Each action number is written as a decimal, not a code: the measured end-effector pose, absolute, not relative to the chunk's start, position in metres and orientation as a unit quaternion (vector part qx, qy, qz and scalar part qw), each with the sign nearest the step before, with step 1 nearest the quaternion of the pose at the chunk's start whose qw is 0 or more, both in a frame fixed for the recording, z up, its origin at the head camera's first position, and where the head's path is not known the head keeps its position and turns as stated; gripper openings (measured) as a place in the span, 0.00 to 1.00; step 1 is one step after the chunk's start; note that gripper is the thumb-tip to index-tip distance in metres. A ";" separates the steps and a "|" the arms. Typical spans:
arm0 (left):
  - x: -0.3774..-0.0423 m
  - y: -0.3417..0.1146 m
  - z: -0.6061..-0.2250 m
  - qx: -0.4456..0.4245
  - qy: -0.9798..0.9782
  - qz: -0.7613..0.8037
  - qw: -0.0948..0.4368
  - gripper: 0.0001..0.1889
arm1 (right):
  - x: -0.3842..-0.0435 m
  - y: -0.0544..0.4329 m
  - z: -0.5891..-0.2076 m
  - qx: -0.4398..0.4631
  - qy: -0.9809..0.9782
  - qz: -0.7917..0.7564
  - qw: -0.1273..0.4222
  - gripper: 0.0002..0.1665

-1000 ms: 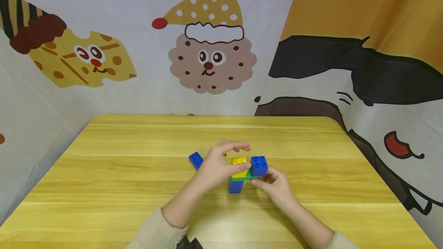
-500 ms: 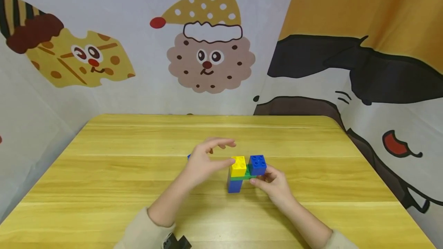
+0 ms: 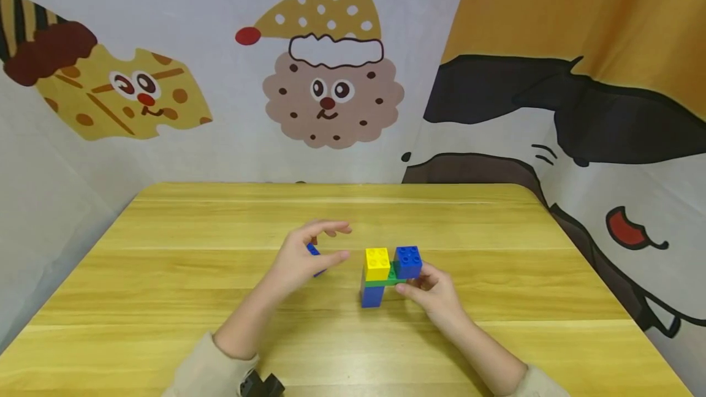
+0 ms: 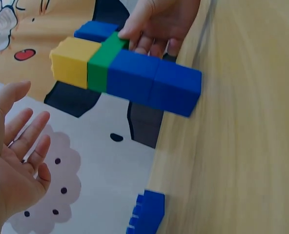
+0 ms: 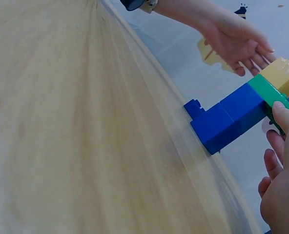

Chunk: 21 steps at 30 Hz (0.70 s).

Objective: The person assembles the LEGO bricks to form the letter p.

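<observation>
A small toy-brick structure stands on the table. Two stacked blue bricks (image 4: 154, 84) form its column, and a green brick (image 5: 264, 90) lies across the top. On the green brick sit a yellow brick (image 3: 377, 264) and, to the right, another blue brick (image 3: 408, 262). My right hand (image 3: 438, 296) pinches the green brick's overhanging right end, thumb in front, below that blue brick. Left of the structure, my left hand (image 3: 300, 257) is held in the air with fingers spread, apart from the yellow brick and holding nothing.
A loose blue brick (image 4: 150, 212) lies on the wooden table (image 3: 193, 287), partly behind my left hand in the head view. A cloth with cartoon figures (image 3: 336, 97) hangs behind the table's far edge. A black device (image 3: 261, 385) sits at my left sleeve.
My left hand has drawn away leftward from the yellow brick, passing in front of the loose blue brick. My right hand keeps its hold, and the structure stays in place.
</observation>
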<state>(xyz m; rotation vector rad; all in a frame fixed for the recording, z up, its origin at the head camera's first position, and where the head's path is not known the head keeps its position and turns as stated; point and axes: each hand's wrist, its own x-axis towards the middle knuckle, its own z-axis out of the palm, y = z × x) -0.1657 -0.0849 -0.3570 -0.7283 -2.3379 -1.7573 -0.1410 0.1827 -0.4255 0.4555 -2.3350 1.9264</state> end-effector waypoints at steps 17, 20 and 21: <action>-0.181 -0.120 -0.373 -0.240 -0.794 -0.555 0.061 0.21 | -0.141 0.182 -0.426 0.155 -0.763 0.626 0.047 0.16; -0.185 -0.124 -0.376 -0.240 -0.797 -0.551 0.055 0.22 | -0.142 0.182 -0.427 0.163 -0.759 0.628 0.051 0.16; -0.185 -0.125 -0.377 -0.240 -0.798 -0.550 0.051 0.22 | -0.142 0.182 -0.427 0.166 -0.759 0.628 0.052 0.16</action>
